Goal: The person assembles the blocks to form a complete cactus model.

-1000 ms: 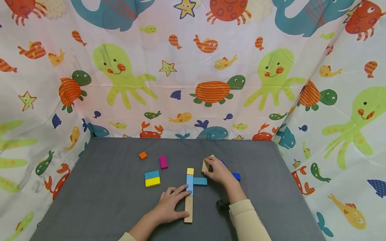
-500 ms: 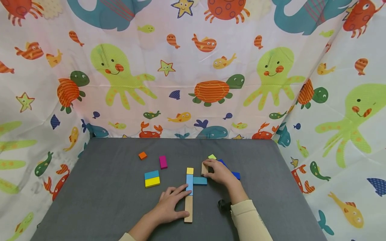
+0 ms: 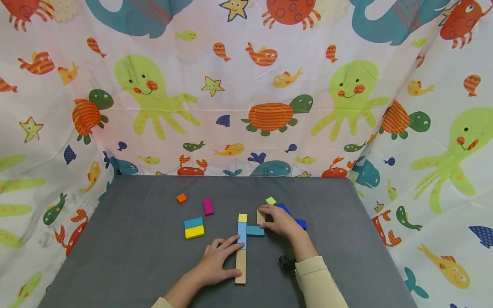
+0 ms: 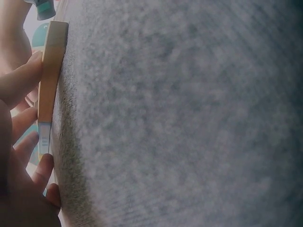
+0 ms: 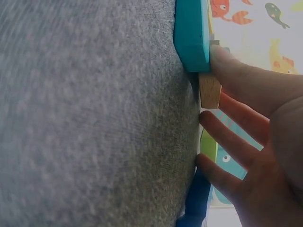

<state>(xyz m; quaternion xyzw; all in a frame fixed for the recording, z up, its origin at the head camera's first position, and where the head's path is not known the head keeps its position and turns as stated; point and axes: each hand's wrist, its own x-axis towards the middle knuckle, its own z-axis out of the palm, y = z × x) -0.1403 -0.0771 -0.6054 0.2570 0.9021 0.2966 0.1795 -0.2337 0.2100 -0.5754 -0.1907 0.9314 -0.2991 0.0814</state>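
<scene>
A row of blocks runs up the table: a long plain wooden block point(image 3: 240, 269), a light blue block point(image 3: 242, 230) and a small yellow block point(image 3: 242, 217). My left hand point(image 3: 215, 263) lies spread along the row's left side, thumb on the wooden block and fingertips at the light blue one. A teal block point(image 3: 255, 231) sticks out to the right of the row. Just beyond its right end, my right hand point(image 3: 281, 220) pinches a shorter wooden block point(image 3: 260, 217) between thumb and fingers. In the right wrist view that wooden block point(image 5: 209, 92) stands close behind the teal block point(image 5: 191, 38).
Behind the right hand lie a lime green block point(image 3: 271, 200) and blue blocks point(image 3: 301, 223), partly hidden. On the left are an orange block point(image 3: 182, 198), a magenta block point(image 3: 208, 207), a blue block point(image 3: 193, 223) and a yellow block point(image 3: 194, 232). A sea-animal curtain point(image 3: 173, 119) surrounds the grey table.
My right hand has shifted very slightly with the short wooden block, and more of the lime green block shows behind it. The left hand has stayed in place.
</scene>
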